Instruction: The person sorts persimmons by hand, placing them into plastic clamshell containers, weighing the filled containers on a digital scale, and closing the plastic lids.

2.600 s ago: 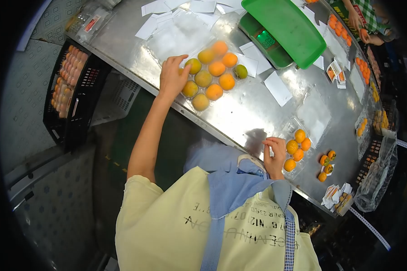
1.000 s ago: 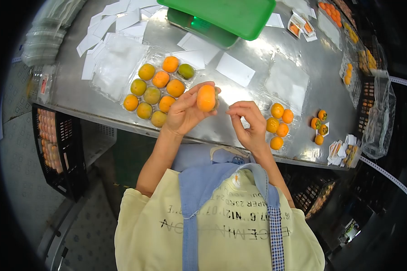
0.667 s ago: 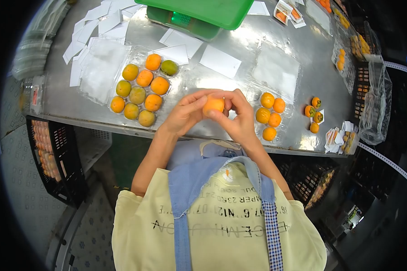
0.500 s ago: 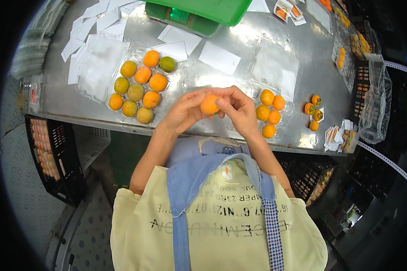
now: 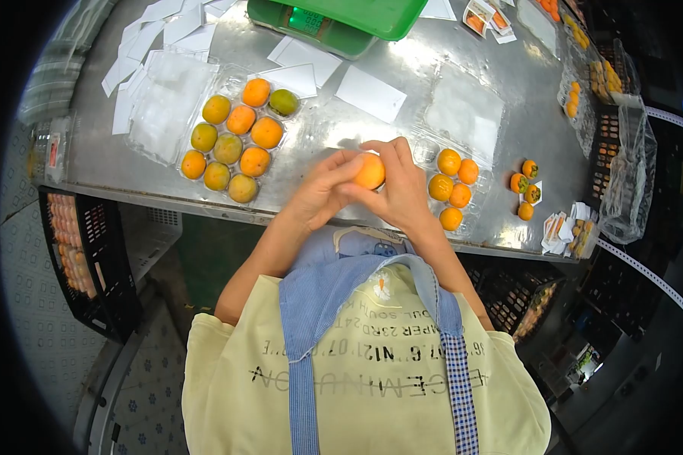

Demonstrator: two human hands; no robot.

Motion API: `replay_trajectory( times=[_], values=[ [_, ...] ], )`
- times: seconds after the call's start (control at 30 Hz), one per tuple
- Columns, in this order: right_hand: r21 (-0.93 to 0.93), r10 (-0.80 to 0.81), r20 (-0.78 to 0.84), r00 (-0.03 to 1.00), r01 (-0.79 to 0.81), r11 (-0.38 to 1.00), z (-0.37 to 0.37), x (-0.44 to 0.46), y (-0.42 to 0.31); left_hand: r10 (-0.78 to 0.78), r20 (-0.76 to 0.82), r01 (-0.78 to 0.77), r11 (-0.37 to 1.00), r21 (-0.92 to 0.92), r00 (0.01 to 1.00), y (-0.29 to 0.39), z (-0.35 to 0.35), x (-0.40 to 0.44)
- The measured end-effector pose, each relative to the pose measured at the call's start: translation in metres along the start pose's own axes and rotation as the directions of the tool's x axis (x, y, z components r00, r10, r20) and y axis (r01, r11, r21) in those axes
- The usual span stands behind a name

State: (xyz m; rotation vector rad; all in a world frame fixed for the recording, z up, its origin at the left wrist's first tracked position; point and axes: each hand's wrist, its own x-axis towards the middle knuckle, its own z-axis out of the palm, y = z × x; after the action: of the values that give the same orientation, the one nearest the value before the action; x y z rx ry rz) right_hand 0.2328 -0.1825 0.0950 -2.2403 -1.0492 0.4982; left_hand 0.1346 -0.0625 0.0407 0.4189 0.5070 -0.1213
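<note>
An orange persimmon [image 5: 370, 171] is held between my two hands above the table's near edge. My left hand [image 5: 322, 188] is closed on its left side, and my right hand [image 5: 403, 186] grips it from the right, fingers curled over the far side. Left of my hands, a clear plastic tray [image 5: 228, 80] holds several orange and greenish persimmons [image 5: 228, 148]. Beside my right hand, another clear tray [image 5: 426, 148] has several orange persimmons [image 5: 449, 162] in its cups, with some cups bare. Both trays have their lids folded back.
A green scale [image 5: 341, 23] stands at the far side of the metal table. White cards [image 5: 370, 92] lie about. Several loose persimmons [image 5: 519, 183] with leafy caps sit at the right, near a small box of labels [image 5: 565, 230]. A black crate [image 5: 91, 258] stands low at the left.
The persimmon has turned in my hands and shifted slightly right and up. My right fingers have moved to its far side. The trays are as they were.
</note>
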Motion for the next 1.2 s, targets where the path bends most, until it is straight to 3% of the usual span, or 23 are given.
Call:
replay_trajectory(
  times=[0.1,0.2,0.3,0.4,0.5,0.6,0.73,0.9,1.0,1.1,1.2],
  values=[
    [0.11,0.028,-0.033,0.999,-0.025,0.994,0.01,-0.002,0.008,-0.042,-0.029,0.042,0.999,-0.008,0.999,-0.001,0.0,0.002],
    [0.322,0.016,-0.045,0.999,-0.001,0.947,0.011,-0.001,0.024,-0.083,0.067,0.087,0.994,-0.064,0.994,-0.002,-0.007,0.002],
    [0.397,0.011,-0.081,0.997,0.022,0.917,0.012,0.0,0.027,-0.103,0.041,0.106,0.992,-0.063,0.994,-0.001,-0.004,0.001],
    [0.586,0.184,0.066,0.981,-0.187,0.788,0.011,-0.002,0.027,-0.128,-0.024,0.124,0.984,-0.127,0.991,0.005,0.003,0.0],
    [0.652,0.205,0.043,0.978,-0.183,0.736,0.013,-0.004,0.025,-0.135,0.03,0.138,0.972,-0.188,0.99,0.003,-0.006,0.002],
    [0.671,0.217,0.042,0.975,-0.189,0.717,0.013,-0.006,0.025,-0.093,0.148,0.121,0.973,-0.198,0.985,0.005,-0.006,0.002],
    [0.661,0.178,0.01,0.984,-0.14,0.737,0.015,-0.006,0.025,-0.076,0.11,0.096,0.978,-0.188,0.991,0.003,-0.006,0.003],
    [0.672,0.121,0.033,0.992,-0.112,0.732,0.014,-0.007,0.02,-0.005,0.057,0.008,0.998,-0.056,0.998,-0.001,-0.012,0.004],
    [0.583,0.051,0.058,0.997,-0.075,0.809,0.008,-0.008,0.015,0.074,0.013,-0.075,0.994,0.077,0.997,0.0,-0.008,0.003],
    [0.572,0.07,0.063,0.996,-0.094,0.815,0.007,-0.008,0.013,0.131,-0.124,-0.101,0.968,0.229,0.984,0.007,0.01,-0.003],
    [0.546,0.051,0.053,0.997,-0.072,0.835,0.007,-0.007,0.013,0.166,-0.082,-0.137,0.95,0.282,0.983,0.002,0.002,-0.001]
  ],
)
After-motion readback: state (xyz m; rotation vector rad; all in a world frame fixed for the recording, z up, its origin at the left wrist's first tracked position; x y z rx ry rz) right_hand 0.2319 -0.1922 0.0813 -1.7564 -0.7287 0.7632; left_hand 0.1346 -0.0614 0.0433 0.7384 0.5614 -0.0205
